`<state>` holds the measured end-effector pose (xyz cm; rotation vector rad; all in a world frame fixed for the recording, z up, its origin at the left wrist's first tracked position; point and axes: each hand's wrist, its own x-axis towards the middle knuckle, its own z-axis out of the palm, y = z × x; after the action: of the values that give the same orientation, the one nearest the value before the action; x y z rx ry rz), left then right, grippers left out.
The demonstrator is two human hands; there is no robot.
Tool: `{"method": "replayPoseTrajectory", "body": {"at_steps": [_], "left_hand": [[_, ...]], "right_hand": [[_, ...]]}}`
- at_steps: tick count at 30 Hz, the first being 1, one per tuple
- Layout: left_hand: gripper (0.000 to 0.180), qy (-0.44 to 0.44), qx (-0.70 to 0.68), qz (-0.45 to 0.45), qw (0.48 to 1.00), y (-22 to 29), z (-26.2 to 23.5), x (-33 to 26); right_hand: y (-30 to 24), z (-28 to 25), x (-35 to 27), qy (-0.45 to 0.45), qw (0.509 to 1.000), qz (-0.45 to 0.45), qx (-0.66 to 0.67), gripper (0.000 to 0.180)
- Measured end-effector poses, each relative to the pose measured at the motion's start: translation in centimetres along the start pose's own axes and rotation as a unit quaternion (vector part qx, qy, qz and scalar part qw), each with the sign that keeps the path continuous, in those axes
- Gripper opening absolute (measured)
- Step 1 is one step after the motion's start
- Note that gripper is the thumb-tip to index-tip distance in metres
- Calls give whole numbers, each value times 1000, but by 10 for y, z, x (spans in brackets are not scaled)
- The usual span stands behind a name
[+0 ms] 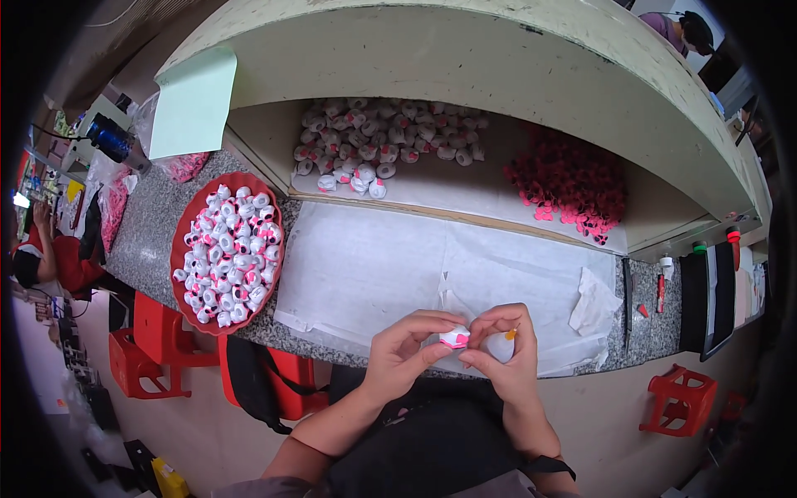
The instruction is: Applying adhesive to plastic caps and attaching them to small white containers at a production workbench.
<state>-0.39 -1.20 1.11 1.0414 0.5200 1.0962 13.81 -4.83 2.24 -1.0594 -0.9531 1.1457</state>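
Hands meet over the near edge of the grey speckled counter (158, 224), just above the lap. Left hand (404, 349) is curled, thumb and forefinger pinched on a small white-and-pink piece (454, 337); right hand (504, 349) is also curled, fingertips closed on the same piece from the other side, with a small orange bit (511, 334) showing at its fingers. The piece sits between both hands, off the surface, in front of a white sheet (398, 266) spread on the counter. That sheet is bare across its middle, leaving open room ahead of the hands; a crumpled white scrap (594, 303) lies at its right end. To the left, a red oval tray (184, 249) heaped with like white-and-pink pieces sits close to the counter's front edge, well apart from the hands. Behind the sheet, a recessed shelf (465, 195) under a curved cream top holds a pile of white pieces (382, 141) at left and a pile of pink parts (569, 183) at right, the two piles apart. Small tubes and a dark flat board (706, 303) stand at the counter's far right. Below the counter: red plastic stools (679, 398) on a pale floor, a black bag (249, 378) hanging at the edge. Another person in red (46, 257) sits at far left.
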Motion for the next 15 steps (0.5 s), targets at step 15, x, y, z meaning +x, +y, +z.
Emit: {"method": "replayPoseTrajectory", "body": {"at_steps": [15], "left_hand": [[21,-54,-48,-10,997,-8,-17,0]], "right_hand": [[10,4,2,-52,996,-13,-69,22]]}}
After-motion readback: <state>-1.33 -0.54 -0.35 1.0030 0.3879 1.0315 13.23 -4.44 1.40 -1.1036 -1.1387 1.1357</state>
